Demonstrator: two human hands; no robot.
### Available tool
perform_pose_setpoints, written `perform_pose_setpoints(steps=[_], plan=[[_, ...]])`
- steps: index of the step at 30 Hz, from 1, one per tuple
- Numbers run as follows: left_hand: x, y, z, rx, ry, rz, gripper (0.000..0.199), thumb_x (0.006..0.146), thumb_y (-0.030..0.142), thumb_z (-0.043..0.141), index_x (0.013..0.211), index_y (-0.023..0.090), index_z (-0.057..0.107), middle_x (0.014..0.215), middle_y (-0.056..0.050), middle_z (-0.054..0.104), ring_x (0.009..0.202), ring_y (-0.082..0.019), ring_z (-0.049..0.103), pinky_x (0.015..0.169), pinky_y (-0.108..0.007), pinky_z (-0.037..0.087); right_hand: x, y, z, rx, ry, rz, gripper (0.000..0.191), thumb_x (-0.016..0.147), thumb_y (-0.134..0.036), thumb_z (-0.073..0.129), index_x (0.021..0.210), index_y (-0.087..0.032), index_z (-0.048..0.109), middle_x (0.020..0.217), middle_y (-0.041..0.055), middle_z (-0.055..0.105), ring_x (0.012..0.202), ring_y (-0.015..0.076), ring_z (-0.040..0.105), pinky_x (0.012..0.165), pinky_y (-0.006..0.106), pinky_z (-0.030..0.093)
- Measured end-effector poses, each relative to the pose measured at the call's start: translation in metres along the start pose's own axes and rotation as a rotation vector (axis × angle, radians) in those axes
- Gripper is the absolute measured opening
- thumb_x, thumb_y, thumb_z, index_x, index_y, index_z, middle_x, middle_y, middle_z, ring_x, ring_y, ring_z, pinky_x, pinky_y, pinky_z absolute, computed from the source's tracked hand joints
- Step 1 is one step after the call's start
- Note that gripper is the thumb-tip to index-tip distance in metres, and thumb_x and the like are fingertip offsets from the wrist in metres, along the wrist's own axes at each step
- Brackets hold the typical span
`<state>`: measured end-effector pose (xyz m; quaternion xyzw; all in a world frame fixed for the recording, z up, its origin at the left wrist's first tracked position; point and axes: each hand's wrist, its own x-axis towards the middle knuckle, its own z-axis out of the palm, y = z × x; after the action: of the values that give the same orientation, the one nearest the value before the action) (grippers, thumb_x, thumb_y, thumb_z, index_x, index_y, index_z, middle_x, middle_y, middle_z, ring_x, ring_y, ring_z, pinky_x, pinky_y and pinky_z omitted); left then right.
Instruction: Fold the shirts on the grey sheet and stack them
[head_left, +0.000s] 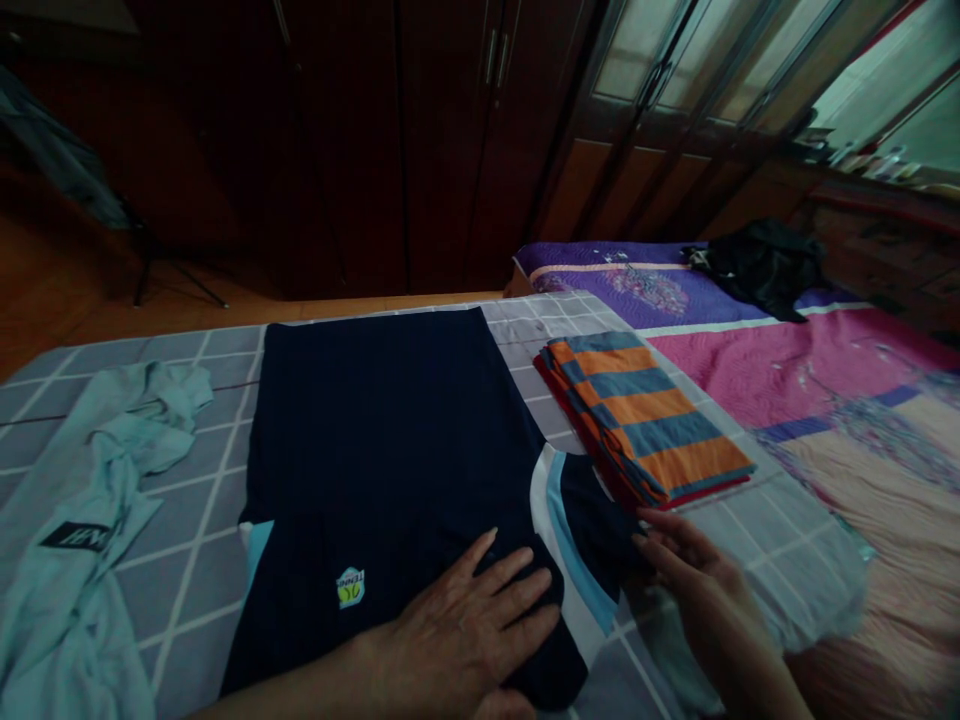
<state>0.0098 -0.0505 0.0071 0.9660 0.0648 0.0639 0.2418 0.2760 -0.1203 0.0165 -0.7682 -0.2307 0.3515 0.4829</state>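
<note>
The navy tennis shirt (pixel 367 440) lay flat on a grey checked bedsheet (pixel 176 600), its long axis running 12 to 6 o'clock, hem toward 12. The left hand (pixel 457 630) pressed open on it, ungripping; the open right hand (pixel 705 590) touched its sleeve (pixel 585 530) at 4 o'clock.

And here's the left hand (pixel 457 630), coming in low from the bottom of the view, palm down, fingers spread wide and pointing right, the thumb tucked low near the lower edge! The left forearm (pixel 285 695) runs out flat behind it, almost level. Over on the other side, the right hand (pixel 697 580) angles in from the lower right, turned up on its edge, fingers loosely together and gently curved, not closed on anything. Its fingertips (pixel 646 520) reach up and left toward the left hand, well apart from it, with the bare right forearm (pixel 772 680) rising behind the wrist.
</note>
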Motion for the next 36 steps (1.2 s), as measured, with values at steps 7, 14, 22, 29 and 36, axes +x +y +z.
perform_pose_setpoints(steps=[7, 14, 22, 29, 36], plan=[[0.0, 0.001, 0.0, 0.06, 0.083, 0.026, 0.06, 0.092, 0.052, 0.043, 0.14, 0.016, 0.036, 0.145, -0.011, 0.042, 0.137, -0.028, 0.03, 0.112, -0.052, 0.021, -0.024, -0.013, 0.038, -0.453, 0.023, -0.894, 0.013, 0.081, -0.022, 0.057, 0.093, -0.02, 0.064, 0.084, 0.0048, 0.066, 0.076, 0.018, 0.063, 0.066, 0.028, 0.05], [0.001, 0.003, 0.003, 0.025, 0.454, 0.049, 0.018, 0.084, 0.032, 0.056, 0.08, 0.016, 0.062, 0.08, -0.002, 0.065, 0.086, -0.017, 0.061, 0.109, -0.044, 0.03, -0.043, -0.001, 0.062, -0.808, -0.63, -1.213, 0.038, 0.084, -0.006, 0.038, 0.117, -0.017, 0.054, 0.087, 0.0077, 0.06, 0.074, 0.0186, 0.056, 0.063, 0.032, 0.05], [0.0, 0.004, -0.005, -0.014, 0.564, -0.089, 0.032, 0.079, 0.012, 0.049, 0.11, 0.013, 0.056, 0.113, -0.012, 0.062, 0.102, -0.022, 0.058, 0.091, -0.038, 0.048, -0.045, 0.012, 0.035, -0.796, -0.281, -1.184, 0.051, 0.085, -0.012, 0.05, 0.134, -0.018, 0.041, 0.124, 0.0147, 0.052, 0.113, 0.0245, 0.053, 0.088, 0.038, 0.051], [-0.001, 0.0, 0.002, 0.017, 0.253, -0.132, 0.05, 0.087, 0.017, 0.048, 0.136, 0.015, 0.038, 0.132, -0.012, 0.053, 0.119, -0.027, 0.049, 0.1, -0.045, 0.042, -0.035, 0.019, 0.025, -0.839, -0.122, -1.1, 0.04, 0.083, -0.015, 0.049, 0.123, -0.021, 0.051, 0.114, 0.0124, 0.056, 0.101, 0.0245, 0.059, 0.078, 0.039, 0.055], [0.009, -0.004, 0.004, 0.074, 0.297, -0.169, 0.043, 0.089, 0.01, 0.046, 0.132, 0.016, 0.043, 0.12, -0.01, 0.058, 0.105, -0.023, 0.056, 0.09, -0.039, 0.048, -0.031, 0.02, 0.022, -0.803, -0.159, -1.058, 0.042, 0.079, -0.01, 0.045, 0.12, -0.019, 0.051, 0.103, 0.0099, 0.056, 0.093, 0.022, 0.058, 0.076, 0.037, 0.053]])
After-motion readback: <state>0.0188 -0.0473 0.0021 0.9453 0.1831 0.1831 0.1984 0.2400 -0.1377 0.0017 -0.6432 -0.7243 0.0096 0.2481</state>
